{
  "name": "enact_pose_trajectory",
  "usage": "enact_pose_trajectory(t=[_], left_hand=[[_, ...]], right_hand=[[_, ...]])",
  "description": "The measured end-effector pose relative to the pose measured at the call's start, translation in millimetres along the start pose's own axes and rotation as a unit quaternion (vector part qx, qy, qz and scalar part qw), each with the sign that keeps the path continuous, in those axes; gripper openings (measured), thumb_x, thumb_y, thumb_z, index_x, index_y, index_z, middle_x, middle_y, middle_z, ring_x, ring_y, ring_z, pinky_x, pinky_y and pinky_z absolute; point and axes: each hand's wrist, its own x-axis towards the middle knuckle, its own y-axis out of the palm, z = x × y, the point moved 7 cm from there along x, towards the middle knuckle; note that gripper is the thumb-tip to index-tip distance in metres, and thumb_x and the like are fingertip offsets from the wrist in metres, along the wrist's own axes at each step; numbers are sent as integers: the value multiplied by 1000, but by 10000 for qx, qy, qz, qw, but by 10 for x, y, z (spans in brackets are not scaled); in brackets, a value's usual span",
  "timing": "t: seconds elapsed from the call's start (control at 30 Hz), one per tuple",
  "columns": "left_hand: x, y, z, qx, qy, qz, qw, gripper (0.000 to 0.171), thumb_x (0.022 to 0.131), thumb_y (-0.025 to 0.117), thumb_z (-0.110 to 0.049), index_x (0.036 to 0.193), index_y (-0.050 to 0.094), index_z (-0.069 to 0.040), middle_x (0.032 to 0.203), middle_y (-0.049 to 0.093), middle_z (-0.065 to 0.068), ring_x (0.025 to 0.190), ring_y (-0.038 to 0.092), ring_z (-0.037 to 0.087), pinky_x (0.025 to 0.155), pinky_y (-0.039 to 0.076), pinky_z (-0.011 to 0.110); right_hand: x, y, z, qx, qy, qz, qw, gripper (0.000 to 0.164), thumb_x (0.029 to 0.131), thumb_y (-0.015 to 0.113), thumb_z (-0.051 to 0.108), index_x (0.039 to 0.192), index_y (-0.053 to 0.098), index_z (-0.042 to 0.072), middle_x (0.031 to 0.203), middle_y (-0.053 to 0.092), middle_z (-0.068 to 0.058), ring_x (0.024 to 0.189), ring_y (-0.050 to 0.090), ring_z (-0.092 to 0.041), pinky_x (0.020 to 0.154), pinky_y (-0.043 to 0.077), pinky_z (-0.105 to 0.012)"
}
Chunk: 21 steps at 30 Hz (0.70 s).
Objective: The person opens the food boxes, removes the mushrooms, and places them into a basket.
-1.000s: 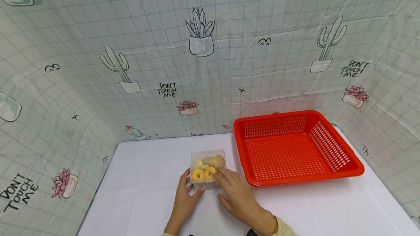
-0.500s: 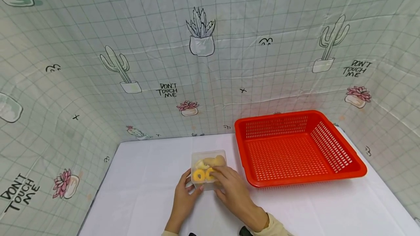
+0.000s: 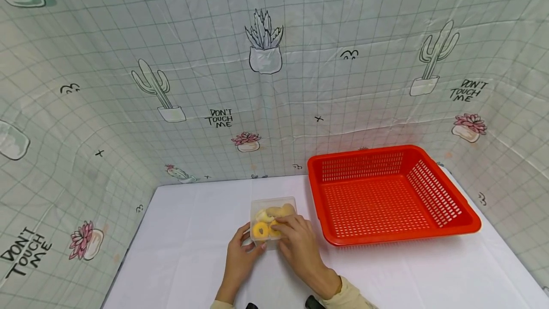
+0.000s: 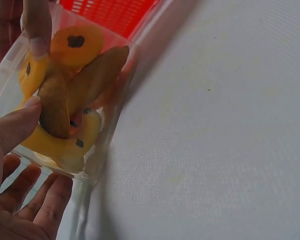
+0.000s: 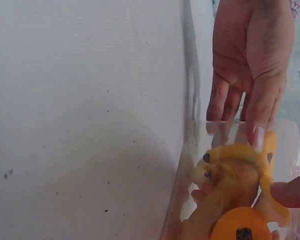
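A clear plastic box (image 3: 259, 202) on the white table holds yellow and brown food-shaped pieces. My left hand (image 3: 240, 255) grips its near left corner; in the left wrist view the thumb (image 4: 15, 125) lies against the wall and the fingers (image 4: 52, 202) spread along another side. My right hand (image 3: 300, 247) reaches over the near right rim, fingertips on a yellow piece; I cannot tell whether it pinches it. Beside it shows a yellow ring-like piece (image 3: 260, 230). Through the wall appear brown oblong pieces (image 4: 97, 82) and a round orange piece with a dark spot (image 5: 235, 225).
A red perforated basket (image 3: 323, 225) stands on the right side of the table (image 3: 193, 232), close to the box. Behind them hangs a grid-patterned cloth (image 3: 291, 89) printed with cacti, and it also rises at both sides.
My right hand has shifted left and inward over the box, now covering much of the right yellow piece, its thumb closer to the box. The left hand keeps its grip; the box stays put.
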Motion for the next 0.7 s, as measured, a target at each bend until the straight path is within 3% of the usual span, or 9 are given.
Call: enact_pose_trajectory(t=[0.5,0.7], left_hand=[[23,-35,9,-410,-165,-31,9990,68,80,85,9,141,55,14,137,61,32,125,64,41,91,61,29],[31,-33,23,-446,-162,-26,9989,68,79,85,10,140,55,14,135,61,33,123,65,42,91,61,28]], right_hand=[[28,35,-18,148,-43,-21,9999,45,58,97,-9,97,85,10,105,75,-2,108,66,-23,87,51,-40],[43,21,-26,151,-387,-20,9991,43,57,98,-6,95,85,10,101,75,-2,103,69,-22,82,51,-38]])
